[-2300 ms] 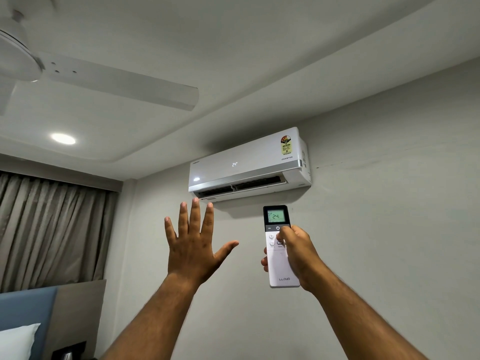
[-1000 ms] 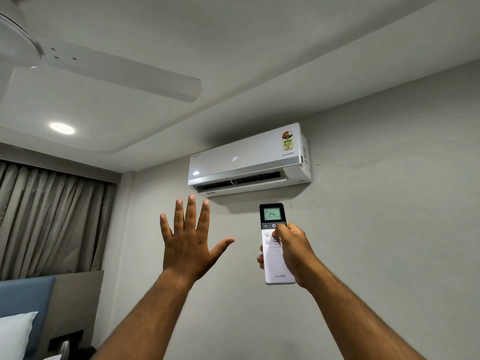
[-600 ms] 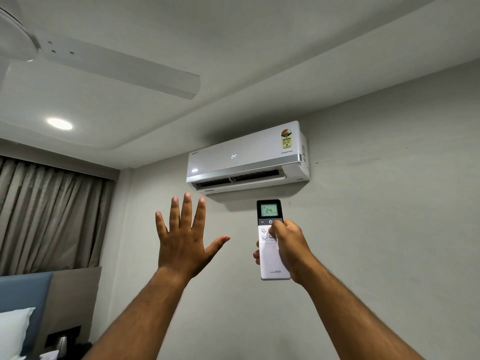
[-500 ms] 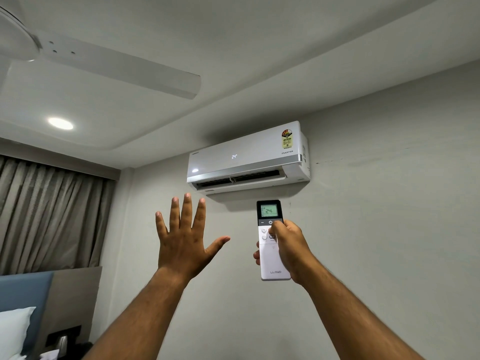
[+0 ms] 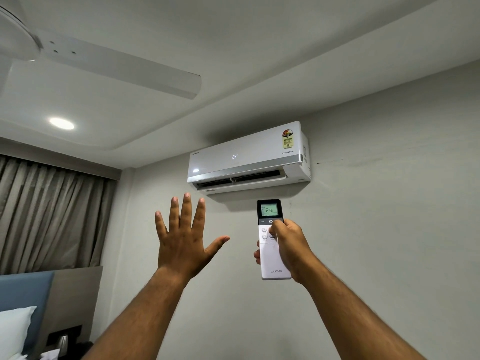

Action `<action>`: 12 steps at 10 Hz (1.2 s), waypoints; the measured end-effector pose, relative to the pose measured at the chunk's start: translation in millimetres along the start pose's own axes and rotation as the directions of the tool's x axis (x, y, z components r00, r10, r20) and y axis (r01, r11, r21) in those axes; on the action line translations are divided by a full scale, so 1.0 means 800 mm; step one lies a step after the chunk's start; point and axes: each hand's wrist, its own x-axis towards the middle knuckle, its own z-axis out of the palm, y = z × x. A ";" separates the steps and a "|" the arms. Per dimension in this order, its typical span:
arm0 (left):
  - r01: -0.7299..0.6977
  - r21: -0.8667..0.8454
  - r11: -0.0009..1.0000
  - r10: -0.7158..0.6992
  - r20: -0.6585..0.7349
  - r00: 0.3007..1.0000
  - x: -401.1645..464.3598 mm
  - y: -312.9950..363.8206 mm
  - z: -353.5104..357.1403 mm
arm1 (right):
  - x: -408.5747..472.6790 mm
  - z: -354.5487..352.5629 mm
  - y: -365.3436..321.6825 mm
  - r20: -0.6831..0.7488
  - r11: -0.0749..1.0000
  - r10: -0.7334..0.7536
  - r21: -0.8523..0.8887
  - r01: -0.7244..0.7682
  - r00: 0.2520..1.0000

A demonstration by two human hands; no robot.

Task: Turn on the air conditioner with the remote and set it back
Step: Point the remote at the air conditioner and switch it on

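Remote [image 5: 274, 258] first: a slim white handset with a dark top section, held upright in the right hand [image 5: 289, 249] and aimed up at the air conditioner [image 5: 249, 158]. Its small green screen reads 24, and a brand name is printed near its lower end. The right hand's fingers [image 5: 257, 254] are clamped around the remote's body from behind, their tips showing at its left edge, while the thumb lies across the front with its tip beside the power symbol, on the button area.

Just above the remote, the white air conditioner is mounted high on the grey wall [image 5: 376, 229]. Its front panel shows a lit 24, a coloured rating sticker sits at its upper right, and the louvre along its underside stands open, with a dark slot visible.

To the left of the remote and apart from it, the left hand [image 5: 181, 245] is raised with its back toward the camera, its fingers spread wide and holding nothing.

Farther out, a white ceiling fan [image 5: 117, 68] and a lit round ceiling light [image 5: 61, 123] are at upper left. Grey curtains [image 5: 52, 219] hang at the left, above a headboard [image 5: 28, 289] and a white pillow [image 5: 13, 331].
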 end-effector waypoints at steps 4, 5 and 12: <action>-0.002 -0.005 1.000 0.002 0.006 1.000 -0.001 0.006 0.001 | 0.001 -0.005 0.003 -0.001 1.000 0.002 -0.001 -0.002 1.000; -0.004 -0.004 1.000 0.004 0.006 1.000 -0.001 0.006 0.000 | 0.000 -0.006 0.004 0.003 1.000 0.007 -0.001 -0.007 1.000; 0.002 0.006 1.000 -0.002 0.021 1.000 -0.003 0.001 -0.009 | -0.002 -0.003 0.004 0.001 1.000 0.021 0.004 -0.021 1.000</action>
